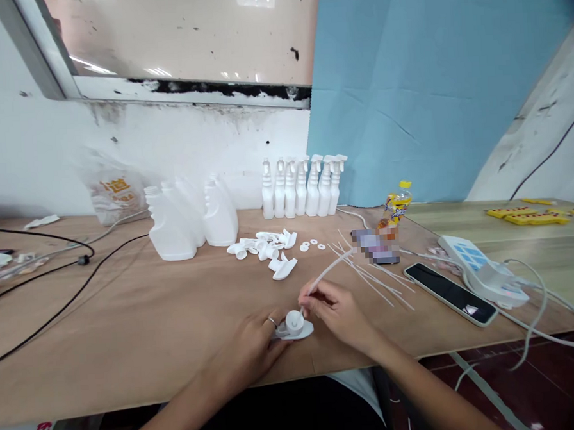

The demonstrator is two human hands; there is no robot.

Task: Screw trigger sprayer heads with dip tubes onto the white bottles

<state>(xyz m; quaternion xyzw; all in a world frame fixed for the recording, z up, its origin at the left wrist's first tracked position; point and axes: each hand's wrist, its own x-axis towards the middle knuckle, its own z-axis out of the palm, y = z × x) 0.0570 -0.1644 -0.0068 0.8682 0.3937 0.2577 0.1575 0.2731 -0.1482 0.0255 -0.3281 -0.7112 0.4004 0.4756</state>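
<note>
My left hand (pixel 256 342), with a ring on one finger, grips a white spray nozzle head (pixel 295 322) near the table's front edge. Its round collar faces up toward me. Between the fingertips of my right hand (pixel 334 305) is a thin white dip tube (pixel 326 271), its lower end at the collar opening. How deep that end sits I cannot tell. Beyond my hands lie a pile of loose spray heads (pixel 264 245) and one separate spray head (pixel 282 266). Several small white washers (pixel 312 243) lie beside the pile. More thin tubes (pixel 374 280) are spread to the right.
Open white bottles (pixel 172 230) stand back left; a row of bottles with spray heads (pixel 298 192) stands by the wall. On the right are a drink bottle (pixel 396 208), a phone (pixel 449 293) and a power strip (pixel 482 272) with cables. Black cables (pixel 75 303) cross the left side.
</note>
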